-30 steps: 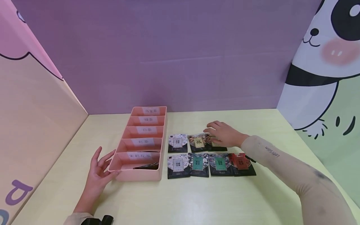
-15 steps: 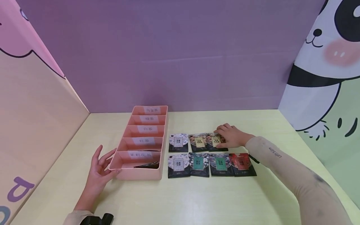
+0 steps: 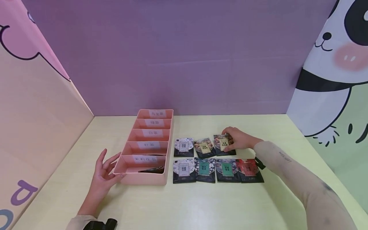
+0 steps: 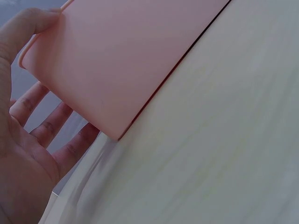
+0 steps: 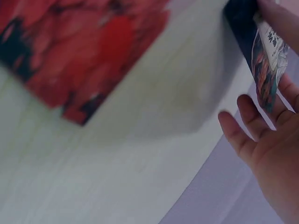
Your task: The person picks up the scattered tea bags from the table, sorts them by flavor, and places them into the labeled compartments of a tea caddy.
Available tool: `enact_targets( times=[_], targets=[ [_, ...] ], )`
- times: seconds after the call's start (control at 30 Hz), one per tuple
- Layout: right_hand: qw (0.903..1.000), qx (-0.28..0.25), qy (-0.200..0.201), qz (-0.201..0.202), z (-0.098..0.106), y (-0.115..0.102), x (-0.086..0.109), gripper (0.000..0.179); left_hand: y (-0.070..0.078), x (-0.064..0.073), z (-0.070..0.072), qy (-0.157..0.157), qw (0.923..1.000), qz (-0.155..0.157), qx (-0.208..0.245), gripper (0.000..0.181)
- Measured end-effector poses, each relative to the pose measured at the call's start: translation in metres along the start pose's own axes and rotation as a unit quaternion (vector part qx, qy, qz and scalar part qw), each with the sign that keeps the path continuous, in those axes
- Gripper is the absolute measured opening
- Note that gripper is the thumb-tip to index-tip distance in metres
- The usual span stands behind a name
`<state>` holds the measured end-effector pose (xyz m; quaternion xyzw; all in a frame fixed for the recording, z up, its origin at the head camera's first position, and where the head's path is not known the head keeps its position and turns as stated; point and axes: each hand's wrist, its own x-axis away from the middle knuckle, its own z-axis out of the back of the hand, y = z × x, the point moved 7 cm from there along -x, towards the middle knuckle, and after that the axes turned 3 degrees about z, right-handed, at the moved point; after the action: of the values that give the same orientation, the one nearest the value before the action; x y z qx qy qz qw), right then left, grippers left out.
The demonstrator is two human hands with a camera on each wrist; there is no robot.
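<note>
My right hand (image 3: 240, 139) pinches a dark tea sachet (image 3: 220, 142) with a yellowish label by its right side, at the right end of the back row. In the right wrist view this sachet (image 5: 264, 60) stands tilted up between thumb and fingers. A second yellow-labelled sachet (image 3: 204, 148) lies slightly turned just left of it. My left hand (image 3: 102, 174) rests its thumb on the near left corner of a pink divided box (image 3: 142, 179); its other fingers (image 4: 60, 119) are spread along the side. A dark packet (image 3: 152, 170) lies in the nearest compartment, and a dark edge shows in the one behind.
White-labelled sachets (image 3: 184, 147) lie at the left of both rows. The front row also holds two green-labelled sachets (image 3: 204, 169) and a red sachet (image 3: 249, 169). Paper labels with Chinese writing mark the box's compartments. A purple wall (image 3: 201, 80) stands behind the table.
My right hand has come down onto the end sachet, taken hold of it and drawn it slightly right, apart from its neighbour, which has turned a little. My left hand stays at the box.
</note>
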<state>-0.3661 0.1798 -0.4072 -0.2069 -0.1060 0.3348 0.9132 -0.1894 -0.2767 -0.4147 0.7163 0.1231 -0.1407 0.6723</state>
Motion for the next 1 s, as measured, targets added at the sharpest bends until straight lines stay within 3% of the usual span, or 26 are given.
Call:
enact_targets(
  times=[0.37, 0.6, 1.0],
  targets=[
    [0.9979, -0.056, 0.021, 0.023, 0.02, -0.004, 0.004, 0.042, -0.001, 0.0, 0.0, -0.001, 1.0, -0.001, 0.002, 0.102],
    [0.9922, -0.121, 0.027, 0.008, 0.029, -0.007, 0.009, 0.043, -0.001, 0.0, 0.001, -0.001, 1.0, -0.006, 0.007, 0.102],
    [0.9883, -0.114, 0.098, 0.024, 0.049, -0.024, 0.001, 0.045, 0.001, 0.002, 0.001, 0.005, 0.9998, 0.006, -0.018, 0.102]
  ],
)
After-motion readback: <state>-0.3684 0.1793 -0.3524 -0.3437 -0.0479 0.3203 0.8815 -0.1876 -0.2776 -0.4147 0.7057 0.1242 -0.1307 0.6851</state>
